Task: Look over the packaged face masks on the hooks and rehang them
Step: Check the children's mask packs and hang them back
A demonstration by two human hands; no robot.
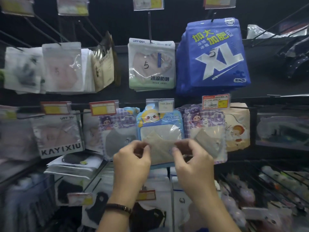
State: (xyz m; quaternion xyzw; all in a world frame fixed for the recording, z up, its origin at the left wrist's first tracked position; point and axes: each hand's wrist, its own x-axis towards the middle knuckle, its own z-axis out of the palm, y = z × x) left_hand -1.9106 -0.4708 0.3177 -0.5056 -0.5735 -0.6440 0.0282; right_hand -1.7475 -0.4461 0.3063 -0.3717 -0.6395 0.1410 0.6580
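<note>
I see the blue-rimmed clear plastic pack w/ beige mask (pixel 160 136) mid-row, centre of the black hook rack (pixel 267 77), top just under a clear price-tag holder (pixel 159 104). Left hand (pixel 132 159) fingers (pixel 144 148) pinch its lower-left edge, right hand (pixel 192 159) fingers pinch lower-right.

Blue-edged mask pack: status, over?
Pinching low on blue-edged pack: left hand, right hand. Its top under price tag. Either side, purple packs close.

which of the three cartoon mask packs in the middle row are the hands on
The blue-bordered pack in the centre: left hand and right hand both pinch its lower part. Purple checked packs flank it.
</note>
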